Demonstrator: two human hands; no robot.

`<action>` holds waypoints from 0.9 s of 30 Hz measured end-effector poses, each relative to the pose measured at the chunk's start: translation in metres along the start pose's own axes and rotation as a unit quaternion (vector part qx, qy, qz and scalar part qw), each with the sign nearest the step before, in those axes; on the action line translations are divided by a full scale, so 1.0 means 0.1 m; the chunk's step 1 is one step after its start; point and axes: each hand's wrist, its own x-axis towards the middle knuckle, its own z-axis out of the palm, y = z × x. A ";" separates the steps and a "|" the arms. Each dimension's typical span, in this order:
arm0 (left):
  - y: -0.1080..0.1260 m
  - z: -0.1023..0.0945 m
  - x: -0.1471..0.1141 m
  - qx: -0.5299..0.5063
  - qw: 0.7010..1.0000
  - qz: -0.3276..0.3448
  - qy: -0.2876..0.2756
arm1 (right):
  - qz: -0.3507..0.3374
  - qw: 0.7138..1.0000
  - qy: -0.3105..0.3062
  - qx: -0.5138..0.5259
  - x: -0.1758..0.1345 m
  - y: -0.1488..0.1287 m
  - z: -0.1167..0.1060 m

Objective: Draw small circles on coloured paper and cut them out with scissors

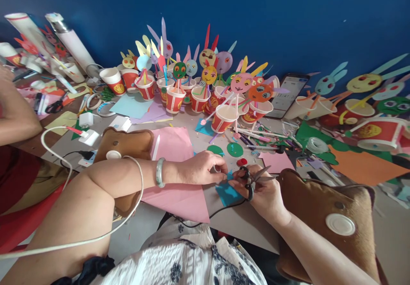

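Observation:
My left hand (205, 168) is closed in a pinch, its fingertips at a small blue paper piece (229, 175) over the table. Facing it, my right hand (267, 197) has black-handled scissors (250, 180) hooked on its fingers, the blades pointing right, away from the paper. My right thumb and fingertip also meet the blue piece. Below the hands lies a larger blue paper sheet (228, 194). Just beyond are a green paper circle (235, 149), another green circle (215, 150) and a small red paper piece (241, 162). Pink paper (174, 146) extends under my left forearm.
Several red-and-white paper cups (175, 100) with paper rabbit faces stand along the blue wall. A phone (286, 95) leans behind them. Brown cushions (323, 216) flank my arms. A white cable (141, 191) crosses my left arm. Another person's arm (19, 120) is at far left.

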 end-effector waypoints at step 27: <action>-0.02 0.02 0.00 -0.018 1.000 -0.002 0.004 | -0.011 1.000 -0.002 0.006 0.01 0.00 0.01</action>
